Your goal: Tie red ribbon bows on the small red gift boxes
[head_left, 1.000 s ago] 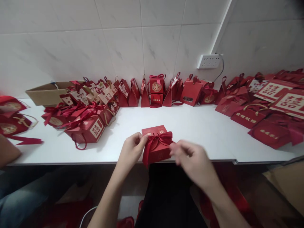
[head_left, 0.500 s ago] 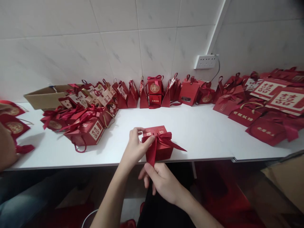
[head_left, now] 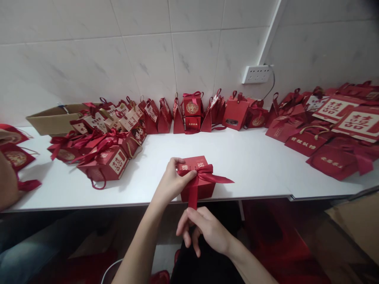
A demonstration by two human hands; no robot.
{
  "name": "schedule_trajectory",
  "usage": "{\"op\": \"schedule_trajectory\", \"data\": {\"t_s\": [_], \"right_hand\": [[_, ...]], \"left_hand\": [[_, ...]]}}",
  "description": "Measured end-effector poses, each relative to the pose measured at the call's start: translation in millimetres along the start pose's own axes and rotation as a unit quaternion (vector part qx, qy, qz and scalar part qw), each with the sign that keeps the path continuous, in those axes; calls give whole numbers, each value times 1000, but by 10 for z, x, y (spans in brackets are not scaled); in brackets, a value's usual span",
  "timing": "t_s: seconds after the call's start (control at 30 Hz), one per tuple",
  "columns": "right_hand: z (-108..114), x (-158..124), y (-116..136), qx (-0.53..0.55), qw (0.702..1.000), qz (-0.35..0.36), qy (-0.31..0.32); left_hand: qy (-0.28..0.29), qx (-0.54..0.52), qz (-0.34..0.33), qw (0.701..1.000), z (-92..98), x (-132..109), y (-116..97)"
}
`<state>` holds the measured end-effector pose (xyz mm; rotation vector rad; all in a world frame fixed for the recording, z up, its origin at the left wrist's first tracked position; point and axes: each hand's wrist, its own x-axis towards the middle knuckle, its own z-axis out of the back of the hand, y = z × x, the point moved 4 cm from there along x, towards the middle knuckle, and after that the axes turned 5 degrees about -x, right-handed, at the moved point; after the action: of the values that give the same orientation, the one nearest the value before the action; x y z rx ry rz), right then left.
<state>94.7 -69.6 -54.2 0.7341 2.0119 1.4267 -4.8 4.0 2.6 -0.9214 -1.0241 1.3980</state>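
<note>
A red gift box point(head_left: 204, 191) with pale characters on its top stands near the front edge of the white table. A dark red ribbon point(head_left: 205, 172) is looped into a bow on it, one tail pointing right and the other hanging down the front. My left hand point(head_left: 174, 177) grips the box's left side, its thumb pressing on the ribbon at the bow. Below the table edge, my right hand point(head_left: 204, 228) pinches the hanging tail between thumb and index finger, the other fingers loosely curled.
Red gift boxes point(head_left: 103, 163) with ribbons are heaped at left before an open cardboard box point(head_left: 56, 120). More boxes point(head_left: 192, 108) line the tiled wall, and bags and boxes point(head_left: 331, 157) pile at right. A power strip point(head_left: 256, 75) hangs on the wall. Another person's arm point(head_left: 7, 181) shows at far left.
My right hand has moved slightly down and right, drawing the hanging ribbon tail straighter. My left hand keeps its hold on the box.
</note>
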Motion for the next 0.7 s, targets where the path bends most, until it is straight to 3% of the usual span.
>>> {"op": "schedule_trajectory", "data": {"t_s": [0.1, 0.17, 0.27, 0.33, 0.47, 0.7], "right_hand": [[185, -122, 38, -93, 995, -27, 9], [416, -205, 95, -127, 991, -25, -22], [778, -282, 255, -58, 984, 35, -165], [884, -289, 340, -33, 968, 58, -240], [783, -230, 401, -98, 953, 70, -279], [639, -303, 322, -143, 950, 82, -266]], "left_hand": [[2, -2, 8, 1000, -9, 11, 11], [8, -16, 12, 1000, -20, 17, 30], [4, -20, 8, 1000, -24, 22, 47], [1, -20, 5, 1000, -26, 25, 48], [6, -15, 3, 1000, -38, 32, 37], [1, -7, 3, 1000, -32, 41, 42]]}}
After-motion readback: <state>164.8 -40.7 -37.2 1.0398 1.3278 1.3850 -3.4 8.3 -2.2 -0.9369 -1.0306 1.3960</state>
